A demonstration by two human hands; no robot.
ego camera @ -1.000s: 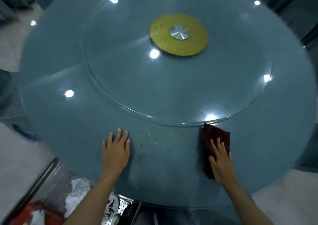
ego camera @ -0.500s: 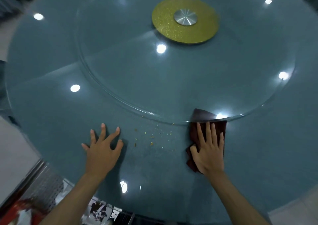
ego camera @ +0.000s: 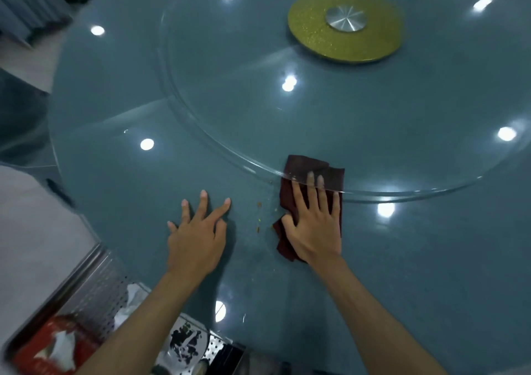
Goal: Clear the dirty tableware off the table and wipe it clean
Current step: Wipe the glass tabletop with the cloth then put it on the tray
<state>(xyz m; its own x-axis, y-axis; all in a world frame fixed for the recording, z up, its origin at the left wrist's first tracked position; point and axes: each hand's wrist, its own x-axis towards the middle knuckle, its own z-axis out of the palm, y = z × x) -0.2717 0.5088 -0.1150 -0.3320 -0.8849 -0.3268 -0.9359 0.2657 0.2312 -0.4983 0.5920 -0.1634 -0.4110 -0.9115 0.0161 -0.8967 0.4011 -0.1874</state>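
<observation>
Writing/labels: none legible anywhere in view. A black-patterned white item (ego camera: 184, 343) at the bottom edge carries dark marks, too blurred to read as text.

Surface (ego camera: 120, 191): round, blue-grey, glossy, with ceiling-light reflections. A clear glass turntable (ego camera: 230, 110) sits on it; at the turntable's centre a gold glitter disc (ego camera: 313, 30) with a brushed-metal hub (ego camera: 345, 19).

Cloth (ego camera: 304, 165): dark red, crumpled, lying on the surface at the near rim of the turntable. Its far edge passes under the glass rim and is seen through it.

Right hand (ego camera: 314, 228): palm down on the cloth, fingers (ego camera: 310, 191) extended and slightly spread, pressing flat, not curled around the fabric. The fingertips reach under the glass rim. Cloth shows beyond the fingertips and along the thumb side of the hand.

Left hand (ego camera: 196, 237): flat on the bare surface, fingers splayed, holding nothing, just beside the right hand.

Crumbs (ego camera: 259, 216): a few small orange-brown specks on the surface between the two hands, close to the cloth's left edge.

Lower left, below the surface edge: perforated metal tray (ego camera: 94, 291) holding a red object (ego camera: 40, 349) and crumpled white paper (ego camera: 132, 297); detail blurred.
</observation>
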